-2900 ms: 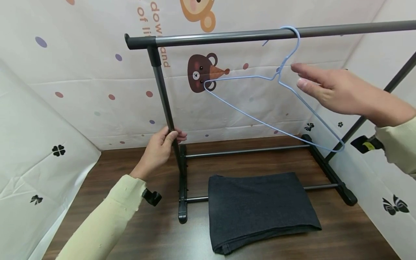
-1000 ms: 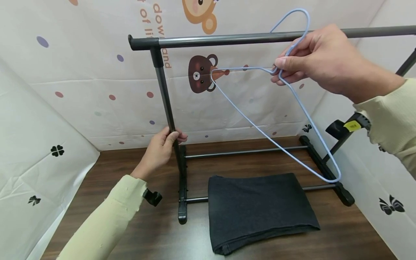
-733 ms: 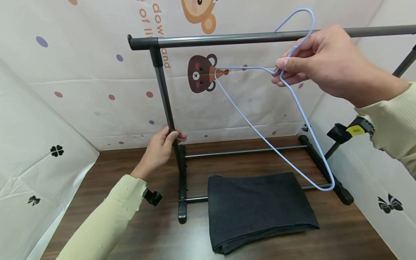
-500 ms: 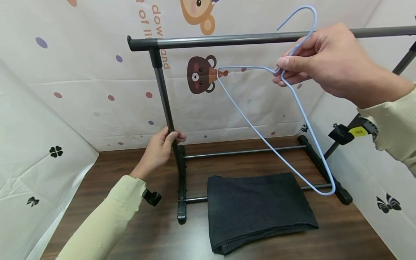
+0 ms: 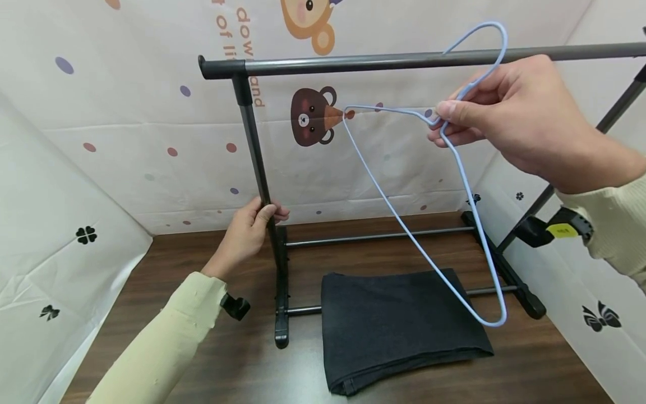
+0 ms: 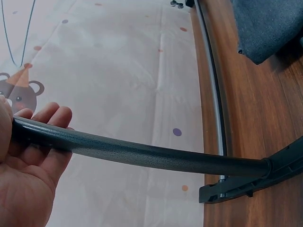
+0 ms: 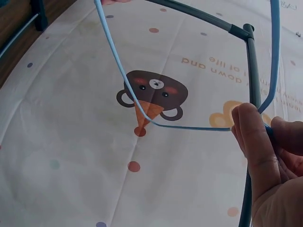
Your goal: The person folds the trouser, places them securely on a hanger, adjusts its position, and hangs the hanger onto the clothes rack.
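Observation:
My left hand (image 5: 247, 233) grips the upright post (image 5: 256, 148) of a black clothes rack, low on its left side. In the left wrist view the post (image 6: 142, 155) crosses the palm with fingers curled round it. A light blue clothes hanger (image 5: 469, 193) is pinched at its neck between the thumb and fingers of my right hand (image 5: 530, 120). Its hook rises above the rack's top rail (image 5: 353, 64), and its lower corner overlaps a folded dark garment (image 5: 398, 325). The right wrist view shows the hanger (image 7: 189, 127) tilted in front of the patterned backdrop.
The rack stands on a brown wooden surface (image 5: 232, 359), with black feet and two low crossbars (image 5: 378, 238). The garment lies over the front crossbar. Printed white sheets (image 5: 101, 185) enclose the back and both sides.
My right hand, first open beside the hanger on the rail, has taken its neck and raised the hook. The hanger has since shifted right and down. My left hand stays on the post.

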The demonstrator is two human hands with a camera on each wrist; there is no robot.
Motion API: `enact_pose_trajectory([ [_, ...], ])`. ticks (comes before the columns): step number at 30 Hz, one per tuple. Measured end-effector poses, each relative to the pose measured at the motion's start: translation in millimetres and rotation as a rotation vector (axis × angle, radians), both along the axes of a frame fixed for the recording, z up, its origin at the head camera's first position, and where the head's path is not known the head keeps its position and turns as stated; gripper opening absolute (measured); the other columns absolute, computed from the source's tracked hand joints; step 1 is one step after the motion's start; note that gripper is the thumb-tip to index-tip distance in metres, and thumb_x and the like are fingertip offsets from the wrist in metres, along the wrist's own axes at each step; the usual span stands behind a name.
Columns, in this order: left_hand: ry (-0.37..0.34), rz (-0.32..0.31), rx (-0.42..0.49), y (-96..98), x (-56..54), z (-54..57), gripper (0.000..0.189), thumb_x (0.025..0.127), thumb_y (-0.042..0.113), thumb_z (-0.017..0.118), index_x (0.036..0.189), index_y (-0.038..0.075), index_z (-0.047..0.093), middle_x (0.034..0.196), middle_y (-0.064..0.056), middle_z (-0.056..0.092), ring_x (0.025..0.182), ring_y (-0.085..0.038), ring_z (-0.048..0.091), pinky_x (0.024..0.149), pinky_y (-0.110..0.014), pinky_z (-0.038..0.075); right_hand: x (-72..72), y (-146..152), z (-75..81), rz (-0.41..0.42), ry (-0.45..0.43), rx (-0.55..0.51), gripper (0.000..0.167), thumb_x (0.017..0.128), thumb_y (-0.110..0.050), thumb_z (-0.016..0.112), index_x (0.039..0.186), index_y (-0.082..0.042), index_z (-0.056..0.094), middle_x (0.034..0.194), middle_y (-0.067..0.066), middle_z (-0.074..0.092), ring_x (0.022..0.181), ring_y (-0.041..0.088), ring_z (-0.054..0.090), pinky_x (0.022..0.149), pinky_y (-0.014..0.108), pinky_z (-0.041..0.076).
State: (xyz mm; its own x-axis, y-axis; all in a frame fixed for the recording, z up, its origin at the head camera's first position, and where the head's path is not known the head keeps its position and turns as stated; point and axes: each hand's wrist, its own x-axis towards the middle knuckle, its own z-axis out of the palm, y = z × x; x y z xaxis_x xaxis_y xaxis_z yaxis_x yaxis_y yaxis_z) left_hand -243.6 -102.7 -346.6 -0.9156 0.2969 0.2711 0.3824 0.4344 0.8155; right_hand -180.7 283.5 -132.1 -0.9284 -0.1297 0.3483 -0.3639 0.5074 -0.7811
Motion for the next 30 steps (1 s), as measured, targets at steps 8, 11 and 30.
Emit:
enact_pose_trajectory([
  [8, 0.005, -0.004, 0.001, 0.2, -0.3, -0.9, 0.033, 0.113, 0.033, 0.043, 0.118, 0.009, 0.064, 0.12, -0.01, 0.073, 0.115, -0.025, 0.073, 0.104, -0.049, 0.057, 4.7, 1, -6.7, 0.003, 0.017, 0.012, 0.024, 0.095, -0.015, 0.077, 0.104, 0.007, 0.076, 0.086, 0.01, 0.082, 0.078, 0.017, 0.081, 0.073, 0.029, 0.062],
  [11, 0.005, -0.004, 0.003, -0.4, 0.0, -1.1, 0.033, 0.113, 0.033, 0.043, 0.118, 0.009, 0.064, 0.12, -0.01, 0.073, 0.115, -0.025, 0.073, 0.104, -0.049, 0.057, 5.9, 2, -8.7, 0.004, 0.022, 0.016, 0.026, 0.095, -0.016, 0.076, 0.104, 0.009, 0.075, 0.086, 0.009, 0.082, 0.078, 0.017, 0.081, 0.073, 0.028, 0.062],
  [30, 0.027, -0.012, 0.009, -0.9, -1.0, -2.3, 0.034, 0.113, 0.035, 0.042, 0.119, 0.009, 0.064, 0.12, -0.01, 0.074, 0.114, -0.025, 0.073, 0.103, -0.048, 0.057, 7.8, 6, -21.7, -0.101, -0.048, 0.059, 0.02, 0.095, -0.018, 0.077, 0.098, 0.002, 0.079, 0.081, -0.004, 0.081, 0.075, 0.009, 0.079, 0.071, 0.022, 0.061],
])
